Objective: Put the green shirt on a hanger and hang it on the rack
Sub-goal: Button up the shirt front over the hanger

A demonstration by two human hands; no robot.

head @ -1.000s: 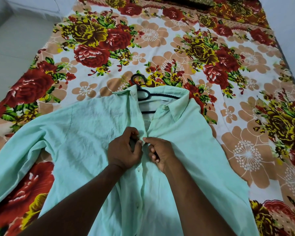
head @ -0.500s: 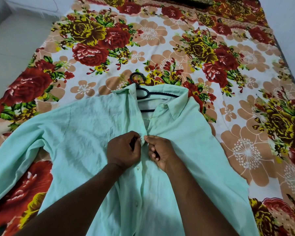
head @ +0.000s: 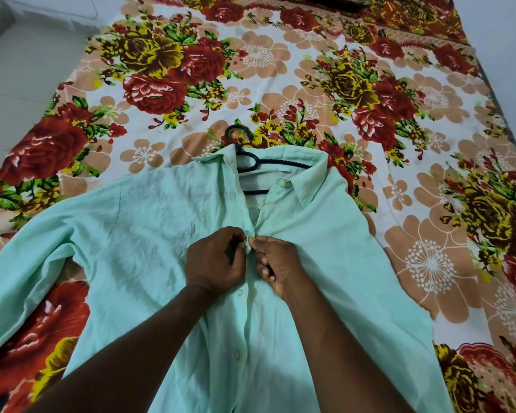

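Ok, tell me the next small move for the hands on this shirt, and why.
Probably push the button through its hole. The left hand and right hand pinch the green shirt's front edges together just below the collar, and the hanger already sits inside with its hook out; fastening would likely keep the shirt on it.

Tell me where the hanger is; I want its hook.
Head view, centre: the hanger lies inside the collar of the shirt on the bed, hook poking out above.

Bed sheet point(head: 280, 93): white ground with large red and yellow roses and tan blossoms, spread flat.
Floor point(head: 21, 84): pale, left of the bed.
Far-end fabric point(head: 414, 13): darker red, patterned.
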